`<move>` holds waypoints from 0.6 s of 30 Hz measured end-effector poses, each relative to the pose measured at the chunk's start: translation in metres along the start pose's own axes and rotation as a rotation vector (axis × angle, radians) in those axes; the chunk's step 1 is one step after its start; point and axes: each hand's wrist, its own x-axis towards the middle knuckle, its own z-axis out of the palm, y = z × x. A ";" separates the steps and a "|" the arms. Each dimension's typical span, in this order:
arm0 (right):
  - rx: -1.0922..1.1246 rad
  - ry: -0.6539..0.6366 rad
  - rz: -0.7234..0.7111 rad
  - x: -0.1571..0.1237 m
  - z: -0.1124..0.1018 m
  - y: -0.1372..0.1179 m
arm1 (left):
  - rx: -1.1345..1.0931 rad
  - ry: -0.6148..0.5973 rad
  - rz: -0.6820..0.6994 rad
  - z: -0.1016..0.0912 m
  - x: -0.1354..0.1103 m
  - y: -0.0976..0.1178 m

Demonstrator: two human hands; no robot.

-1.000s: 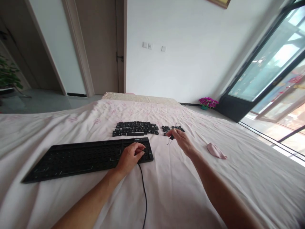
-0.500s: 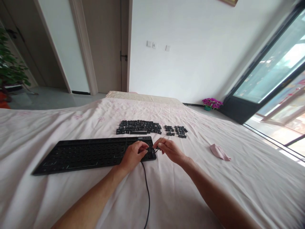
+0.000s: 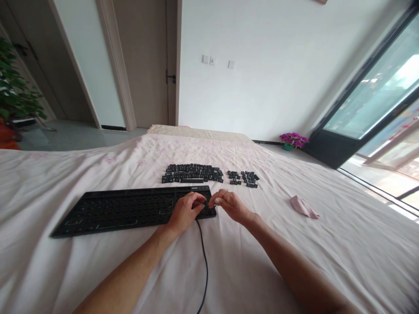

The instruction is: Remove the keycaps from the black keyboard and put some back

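**Both hands met at the keyboard's right end**

A second earlier the right hand [image 3: 231, 205] had been out at the small cluster of keycaps [image 3: 244, 178] farther up the bed. Half a second earlier it had drawn back beside the keyboard [image 3: 131, 211]. It now lay closer in, with its fingertips nearly touching those of the left hand [image 3: 185, 211] over the keyboard's right-hand corner. The left hand had hardly shifted in that time.

The right grip was narrow, thumb and fingertips pinched together, but whatever sat between them was too small to make out. The left hand's fingers were bent down onto the frame, and whether they gripped anything could not be told.

The keyboard lay across the pale, flower-printed bed sheet [image 3: 294, 261], just in front of the person. It was black and full-length, and its caps were off — rows of bare sockets showed along its length. Its cable [image 3: 204, 261] ran from the right end toward the viewer.

Just beyond it, the large block of keycaps [image 3: 193, 173] sat in tidy rows, with the small cluster to its right. A crumpled pink cloth [image 3: 304, 207] lay well apart on the right.
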 end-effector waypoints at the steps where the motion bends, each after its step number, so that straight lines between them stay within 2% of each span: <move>1: -0.022 0.007 0.002 0.000 0.002 -0.001 | 0.000 -0.003 -0.002 0.000 0.000 0.000; 5: -0.122 -0.010 -0.005 -0.001 0.009 -0.002 | -0.011 -0.035 -0.004 0.000 0.000 -0.001; 8: -0.003 0.080 0.079 -0.004 0.008 0.006 | 0.013 -0.057 0.012 -0.003 0.000 0.001; 10: 0.079 0.126 0.119 -0.007 0.007 0.013 | 0.057 -0.119 0.029 -0.004 0.003 0.004; 14: 0.038 0.138 0.021 -0.008 0.011 0.017 | 0.256 -0.252 0.108 0.000 0.012 0.008; 18: -0.050 0.141 -0.063 -0.002 0.019 0.012 | 0.352 -0.215 0.076 0.010 0.018 0.007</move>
